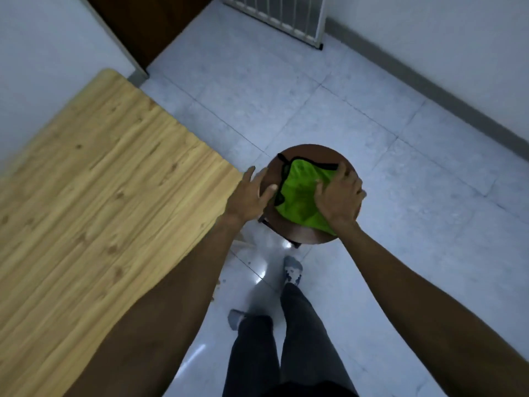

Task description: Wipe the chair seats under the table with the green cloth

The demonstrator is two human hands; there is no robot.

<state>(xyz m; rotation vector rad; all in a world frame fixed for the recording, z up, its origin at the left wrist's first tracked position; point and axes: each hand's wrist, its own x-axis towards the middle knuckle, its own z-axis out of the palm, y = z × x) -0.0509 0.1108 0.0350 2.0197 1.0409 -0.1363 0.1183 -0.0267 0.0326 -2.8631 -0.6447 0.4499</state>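
A round dark-brown stool seat [307, 235] stands on the tiled floor just right of the wooden table [94, 202]. A green cloth [299, 193] with black edging lies spread on the seat. My right hand [339, 196] presses flat on the cloth's right side, fingers spread over it. My left hand [250, 193] rests on the seat's left rim, thumb on top, fingers over the edge. The cloth's right part is hidden under my right hand.
The light wooden table fills the left side, its edge close to the stool. My legs and socked feet [292, 270] stand behind the stool. A white radiator-like grille [277, 15] and a dark door [137, 27] are at the back. A grey skirting [429, 90] runs along the right wall.
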